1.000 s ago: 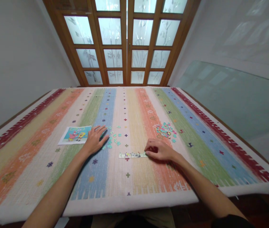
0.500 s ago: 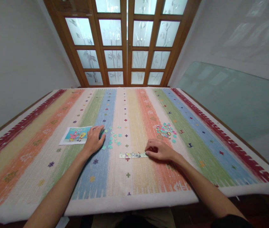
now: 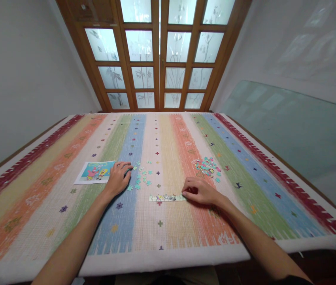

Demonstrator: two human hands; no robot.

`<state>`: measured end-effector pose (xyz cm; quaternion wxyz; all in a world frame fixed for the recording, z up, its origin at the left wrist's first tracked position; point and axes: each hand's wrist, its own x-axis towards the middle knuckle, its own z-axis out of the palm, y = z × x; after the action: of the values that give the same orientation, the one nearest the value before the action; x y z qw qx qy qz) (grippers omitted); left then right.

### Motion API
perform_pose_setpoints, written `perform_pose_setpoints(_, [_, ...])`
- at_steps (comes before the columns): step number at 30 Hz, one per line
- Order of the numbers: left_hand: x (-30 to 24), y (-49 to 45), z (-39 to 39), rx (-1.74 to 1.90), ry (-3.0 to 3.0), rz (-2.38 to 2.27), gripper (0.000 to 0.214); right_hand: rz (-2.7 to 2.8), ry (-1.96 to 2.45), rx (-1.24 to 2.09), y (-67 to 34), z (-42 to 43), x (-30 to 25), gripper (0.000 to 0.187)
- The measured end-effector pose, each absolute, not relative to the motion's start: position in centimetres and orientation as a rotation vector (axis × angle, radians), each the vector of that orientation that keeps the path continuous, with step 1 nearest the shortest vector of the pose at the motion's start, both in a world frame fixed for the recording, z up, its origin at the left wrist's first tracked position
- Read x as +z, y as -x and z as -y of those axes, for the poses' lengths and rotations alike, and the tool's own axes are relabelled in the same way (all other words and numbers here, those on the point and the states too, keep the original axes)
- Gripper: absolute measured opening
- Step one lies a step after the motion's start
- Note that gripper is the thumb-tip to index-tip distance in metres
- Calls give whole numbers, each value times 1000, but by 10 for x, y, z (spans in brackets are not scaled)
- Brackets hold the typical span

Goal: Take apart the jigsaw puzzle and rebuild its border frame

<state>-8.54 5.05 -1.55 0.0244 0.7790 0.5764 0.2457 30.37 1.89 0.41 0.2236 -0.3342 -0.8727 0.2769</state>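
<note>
Striped tablecloth [image 3: 181, 225]; puzzle strip [image 3: 166, 198] between hands [image 3: 118, 177] [image 3: 200, 191], touching right.

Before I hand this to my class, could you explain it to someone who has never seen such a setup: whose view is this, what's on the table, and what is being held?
There is no machine here, just a person's two bare hands, seen by a camera worn on the head, looking forward and down. A multicoloured striped tablecloth covers the table. On it lie a white-bordered printed cartoon sheet, scattered turquoise jigsaw pieces, a multicoloured heap of pieces and a thin, straight strip of joined pieces. The left hand lies palm down between the sheet and the turquoise pieces; what is beneath it is hidden. The right hand has its fingertips at the strip's right end; whether they grip it is too small to tell.
</note>
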Motion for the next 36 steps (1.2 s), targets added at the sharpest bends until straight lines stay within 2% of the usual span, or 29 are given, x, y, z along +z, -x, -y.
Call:
perform_pose_setpoints(11, [-1, 108, -44, 579, -2522, -1581, 45, 2448, 935, 748, -302, -17, 6, 14])
perform_pose_setpoints(24, [0, 124, -47, 704, -2501, -1586, 25, 2477, 1009, 698, -302, -16, 5, 15])
perform_pose_setpoints(36, [-2, 119, -46, 745, -2447, -1576, 29, 2452, 999, 704, -301, -16, 6, 15])
